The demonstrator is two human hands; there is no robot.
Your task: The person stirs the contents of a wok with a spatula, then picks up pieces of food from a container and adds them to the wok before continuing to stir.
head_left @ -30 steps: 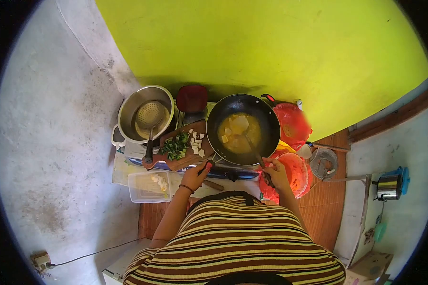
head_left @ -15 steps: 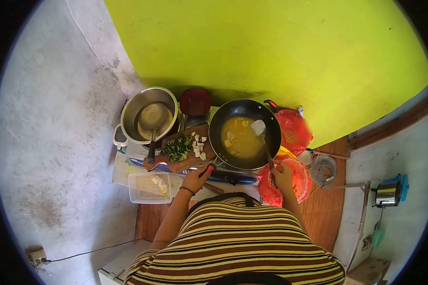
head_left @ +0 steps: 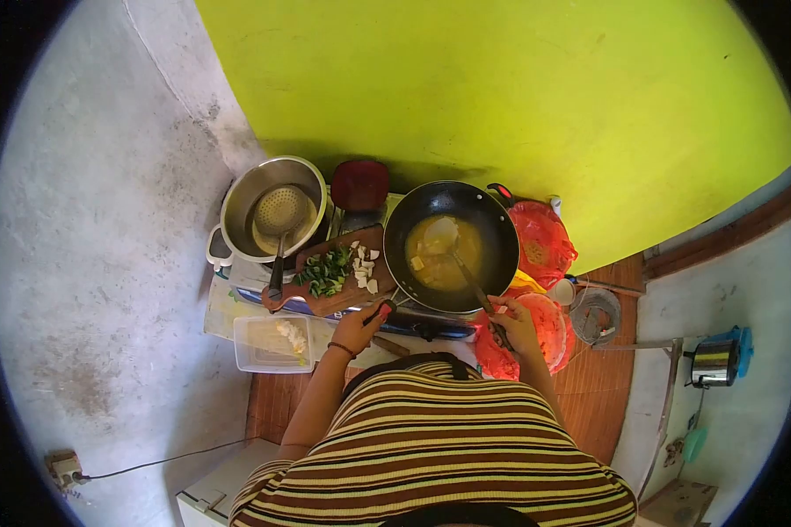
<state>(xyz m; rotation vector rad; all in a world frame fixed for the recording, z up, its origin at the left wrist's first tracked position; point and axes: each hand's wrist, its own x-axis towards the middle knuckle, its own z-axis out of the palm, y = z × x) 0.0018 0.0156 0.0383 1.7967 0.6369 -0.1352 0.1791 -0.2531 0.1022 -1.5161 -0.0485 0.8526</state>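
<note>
Writing: letters on the blue strip [head_left: 294,306] along the stove front, partly covered by the board; only a "B" could be made out, the rest illegible.

One round black wok [head_left: 499,239], on the stove, holding yellowish liquid [head_left: 468,246] with a few pale pieces too indistinct to count. Its long red-and-black handle [head_left: 387,309] pointed toward the person and slightly left; the left hand [head_left: 354,332] had its fingers curled around it.

One spatula with a pale blade and dark handle [head_left: 472,284], in the wok, blade pointing away from the person and leftward, long axis slanting back to the right hand [head_left: 515,327]. That hand's fingers pinched the handle above the wok's near right rim; the exact thumb placement could not be told.

One two-tone brown wooden chopping board [head_left: 330,305], left of the wok, bearing two heaps: chopped green leaves [head_left: 327,270] and white pieces [head_left: 361,265].

One wide silver metal pot [head_left: 237,220], with one perforated metal skimmer [head_left: 280,209] inside.

One dark red square-sided container [head_left: 359,184], behind the board.

One clear rectangular plastic box [head_left: 259,342], near left, with pale scraps at one end.
</note>
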